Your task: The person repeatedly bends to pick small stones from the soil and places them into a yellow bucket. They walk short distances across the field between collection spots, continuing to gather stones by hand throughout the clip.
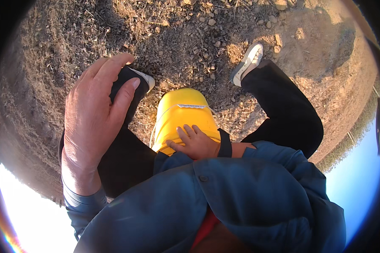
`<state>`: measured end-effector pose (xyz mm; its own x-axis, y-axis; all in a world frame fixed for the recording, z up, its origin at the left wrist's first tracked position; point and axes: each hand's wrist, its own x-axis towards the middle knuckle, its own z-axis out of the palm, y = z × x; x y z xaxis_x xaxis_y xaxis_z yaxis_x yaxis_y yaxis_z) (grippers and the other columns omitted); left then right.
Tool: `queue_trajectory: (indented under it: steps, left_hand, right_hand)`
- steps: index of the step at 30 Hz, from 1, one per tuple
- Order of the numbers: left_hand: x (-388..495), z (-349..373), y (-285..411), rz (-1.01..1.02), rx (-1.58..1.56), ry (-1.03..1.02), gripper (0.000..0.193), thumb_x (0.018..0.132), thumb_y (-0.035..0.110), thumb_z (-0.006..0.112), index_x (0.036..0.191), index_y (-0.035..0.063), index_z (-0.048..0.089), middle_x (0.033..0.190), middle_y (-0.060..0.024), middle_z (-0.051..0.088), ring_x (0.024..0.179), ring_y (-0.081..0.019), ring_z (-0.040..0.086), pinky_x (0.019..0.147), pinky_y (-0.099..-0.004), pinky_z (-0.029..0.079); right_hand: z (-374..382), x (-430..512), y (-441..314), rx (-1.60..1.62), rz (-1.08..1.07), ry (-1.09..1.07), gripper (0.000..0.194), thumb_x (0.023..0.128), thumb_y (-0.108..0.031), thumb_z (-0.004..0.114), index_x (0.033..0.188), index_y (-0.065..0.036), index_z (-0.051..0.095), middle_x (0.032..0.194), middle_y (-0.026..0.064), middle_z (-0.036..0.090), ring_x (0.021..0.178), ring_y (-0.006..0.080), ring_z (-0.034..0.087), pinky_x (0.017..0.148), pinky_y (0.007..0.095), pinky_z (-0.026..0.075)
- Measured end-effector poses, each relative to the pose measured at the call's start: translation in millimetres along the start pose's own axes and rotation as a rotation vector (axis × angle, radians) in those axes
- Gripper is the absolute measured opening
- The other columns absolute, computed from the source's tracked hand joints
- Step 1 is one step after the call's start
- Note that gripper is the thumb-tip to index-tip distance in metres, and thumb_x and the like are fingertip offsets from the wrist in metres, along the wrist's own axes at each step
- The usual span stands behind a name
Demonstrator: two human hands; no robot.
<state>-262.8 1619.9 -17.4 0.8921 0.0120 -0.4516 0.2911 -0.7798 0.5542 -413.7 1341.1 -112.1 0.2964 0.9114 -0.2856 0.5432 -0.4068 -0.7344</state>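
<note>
My left hand point(91, 107) is raised close to the camera, above my bent knee. Its thumb stands apart from the fingers and it holds nothing. A yellow plastic bucket point(186, 118) is between my legs, with a thin wire bail and a pale handle grip point(191, 106) lying across its side. My right hand point(196, 142) is at the ribbed upper end of this bucket, fingers spread over it; whether the fingers press on it I cannot tell. A black band point(224, 144) circles my right wrist. My jacket and forearm hide the bucket's top.
Dry, stony soil point(190, 47) with straw bits surrounds my feet. A light shoe point(248, 63) is planted right of the bucket, another shoe point(145, 79) left, partly hidden. My dark trouser legs point(285, 107) bend on either side. Stones point(277, 44) lie at the upper right.
</note>
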Motion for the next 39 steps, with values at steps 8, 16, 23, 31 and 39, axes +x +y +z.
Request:
queue_trajectory:
  steps: [8,16,23,31,39]
  left_hand:
    - [8.6,31.0,-8.2,0.122,0.067,0.038,0.03,0.09,0.026,0.059,0.115,0.0094,0.061,0.092,-0.0105,0.066,0.075,-0.0186,0.062,0.067,-0.0298,0.049]
    - [11.8,65.0,-2.5,0.143,0.639,-0.184,0.028,0.088,0.026,0.056,0.11,0.0106,0.061,0.101,-0.0131,0.064,0.096,-0.0307,0.062,0.082,-0.0423,0.05]
    - [22.9,49.2,6.2,0.238,0.442,-0.022,0.032,0.09,0.025,0.054,0.118,0.0107,0.059,0.108,-0.0125,0.064,0.097,-0.0317,0.061,0.083,-0.0395,0.049]
    - [-7.7,27.3,18.1,0.201,0.318,-0.039,0.029,0.089,0.019,0.056,0.116,0.0091,0.059,0.109,-0.0122,0.063,0.096,-0.0332,0.06,0.083,-0.0387,0.048]
    - [-10.9,22.3,18.9,0.109,0.354,-0.227,0.03,0.085,0.014,0.06,0.114,0.0058,0.058,0.107,-0.0126,0.062,0.097,-0.034,0.058,0.083,-0.0407,0.047]
  right_hand:
    - [-18.6,5.7,9.7,0.165,-0.141,-0.021,0.06,0.081,-0.034,0.063,0.134,-0.01,0.047,0.12,0.0215,0.055,0.11,0.037,0.053,0.099,0.0445,0.039]
    - [-17.7,2.1,66.2,1.13,0.663,0.126,0.034,0.086,-0.03,0.061,0.103,-0.002,0.063,0.096,0.0163,0.066,0.093,0.0321,0.063,0.086,0.0405,0.049]
    - [4.8,-4.0,243.4,-0.122,0.796,0.067,0.022,0.085,-0.015,0.058,0.105,-0.008,0.066,0.088,0.0085,0.069,0.079,0.0224,0.064,0.073,0.0329,0.05]
    - [12.7,67.1,302.7,0.916,0.839,0.671,0.034,0.086,0.003,0.055,0.119,0.006,0.057,0.114,0.0118,0.065,0.103,0.0193,0.061,0.084,0.0292,0.048]
    - [55.3,94.4,216.1,0.014,0.765,-0.006,0.075,0.08,-0.011,0.066,0.144,-0.03,0.03,0.151,0.0193,0.019,0.135,0.0401,0.026,0.107,0.0441,0.035]
